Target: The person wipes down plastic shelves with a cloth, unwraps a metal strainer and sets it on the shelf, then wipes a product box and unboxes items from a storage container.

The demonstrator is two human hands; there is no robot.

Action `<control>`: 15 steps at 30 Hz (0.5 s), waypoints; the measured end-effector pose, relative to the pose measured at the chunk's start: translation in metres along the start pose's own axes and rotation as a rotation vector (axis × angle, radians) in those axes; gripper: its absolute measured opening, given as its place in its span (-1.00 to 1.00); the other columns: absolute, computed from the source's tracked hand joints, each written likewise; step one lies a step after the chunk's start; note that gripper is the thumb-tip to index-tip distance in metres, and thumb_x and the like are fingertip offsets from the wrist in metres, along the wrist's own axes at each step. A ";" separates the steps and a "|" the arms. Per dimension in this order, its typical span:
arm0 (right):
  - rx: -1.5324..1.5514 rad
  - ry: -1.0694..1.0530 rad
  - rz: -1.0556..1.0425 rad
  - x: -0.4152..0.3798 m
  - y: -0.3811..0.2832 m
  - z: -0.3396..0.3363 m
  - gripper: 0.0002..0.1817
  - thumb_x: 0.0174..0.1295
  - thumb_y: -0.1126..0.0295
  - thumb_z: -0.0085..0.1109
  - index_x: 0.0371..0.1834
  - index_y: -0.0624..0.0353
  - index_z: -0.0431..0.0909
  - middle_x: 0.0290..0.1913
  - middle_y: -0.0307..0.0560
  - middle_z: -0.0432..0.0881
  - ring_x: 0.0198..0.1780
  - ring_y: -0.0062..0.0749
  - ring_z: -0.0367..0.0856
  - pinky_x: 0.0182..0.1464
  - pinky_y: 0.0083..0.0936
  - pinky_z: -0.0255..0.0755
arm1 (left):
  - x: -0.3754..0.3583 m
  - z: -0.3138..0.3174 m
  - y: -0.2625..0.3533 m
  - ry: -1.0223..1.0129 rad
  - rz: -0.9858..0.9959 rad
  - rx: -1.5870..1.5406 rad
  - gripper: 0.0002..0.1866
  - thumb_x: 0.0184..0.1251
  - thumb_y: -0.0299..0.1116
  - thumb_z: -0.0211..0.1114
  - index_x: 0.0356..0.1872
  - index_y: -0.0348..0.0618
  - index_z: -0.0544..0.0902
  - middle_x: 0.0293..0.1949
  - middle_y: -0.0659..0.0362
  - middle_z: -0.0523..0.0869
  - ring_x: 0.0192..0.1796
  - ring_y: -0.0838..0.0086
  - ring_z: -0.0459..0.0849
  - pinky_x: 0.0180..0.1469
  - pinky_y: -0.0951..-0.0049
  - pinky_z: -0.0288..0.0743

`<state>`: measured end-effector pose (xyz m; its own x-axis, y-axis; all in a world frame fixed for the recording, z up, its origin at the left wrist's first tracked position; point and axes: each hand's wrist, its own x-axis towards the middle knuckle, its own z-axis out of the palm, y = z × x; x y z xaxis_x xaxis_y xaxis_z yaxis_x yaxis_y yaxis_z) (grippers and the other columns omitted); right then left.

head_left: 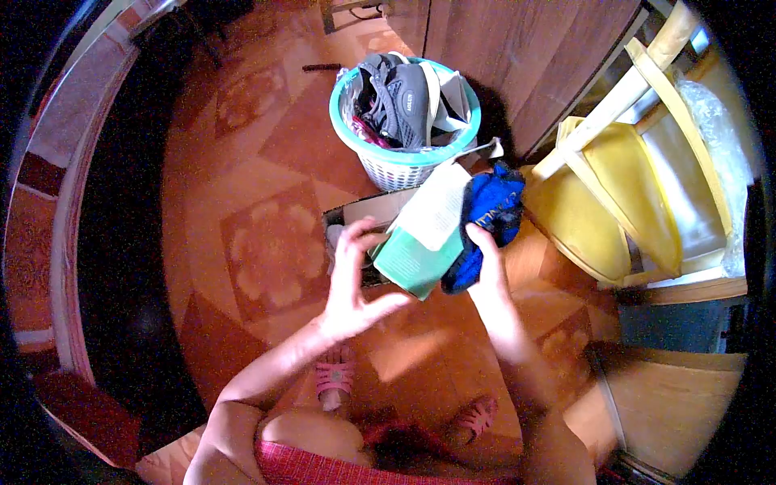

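My left hand (pixel 347 279) is curved around the near left end of a green and white carton (pixel 420 255), fingertips at its upper left edge and thumb along its lower edge. My right hand (pixel 489 275) grips a blue fabric item (pixel 495 206) with black edging and yellowish lettering, thumb on its near side. The blue item lies against the carton's right side. Most of the right fingers are hidden behind it. Below the carton, an open cardboard box (pixel 368 208) rests on the floor, partly covered.
A white basket with a turquoise rim (pixel 339 121) holds grey shoes (pixel 408 101). At the right stands a yellow-seated wooden chair (pixel 578 218), beside a brown wooden panel (pixel 517 65). My feet in pink sandals (pixel 334 376) are on the patterned tile floor (pixel 271 242).
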<state>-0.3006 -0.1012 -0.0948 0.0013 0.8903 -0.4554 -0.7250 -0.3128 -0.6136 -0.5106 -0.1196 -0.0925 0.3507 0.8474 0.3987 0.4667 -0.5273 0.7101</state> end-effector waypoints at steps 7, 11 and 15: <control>-0.223 -0.094 -0.108 -0.021 -0.030 0.014 -0.46 0.06 0.48 0.22 0.17 0.16 0.33 0.09 -0.15 0.46 0.10 -0.43 0.43 0.18 -0.41 0.30 | 0.030 -0.016 0.012 -0.298 -0.541 -0.965 0.05 -0.07 -0.18 0.45 0.39 -0.22 -0.04 0.34 -0.05 0.15 0.41 0.22 0.06 0.40 0.23 -0.10; -0.739 -0.180 -0.752 -0.026 -0.056 0.035 -0.71 0.10 0.46 0.23 -0.10 0.25 0.50 -0.16 -0.14 0.63 -0.18 -0.43 0.62 -0.08 -0.50 0.47 | 0.032 -0.016 0.013 -0.170 -0.520 -1.029 0.01 -0.05 -0.21 0.44 0.38 -0.26 -0.01 0.31 -0.04 0.22 0.38 0.25 0.14 0.39 0.26 -0.03; -1.246 -0.239 -0.982 -0.046 -0.021 0.048 -0.40 0.05 0.10 0.26 0.16 0.09 0.39 0.24 0.13 0.30 0.25 0.09 0.21 0.26 -0.02 0.06 | 0.039 -0.006 0.002 -0.010 -0.572 -0.855 0.00 -0.04 -0.13 0.46 0.36 -0.28 0.04 0.27 0.00 0.30 0.34 0.30 0.23 0.33 0.32 0.13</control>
<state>-0.3189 -0.1201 -0.0299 -0.0831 0.8911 0.4460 0.4785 0.4283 -0.7666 -0.5009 -0.0869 -0.0718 0.2664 0.9550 -0.1307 -0.1671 0.1793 0.9695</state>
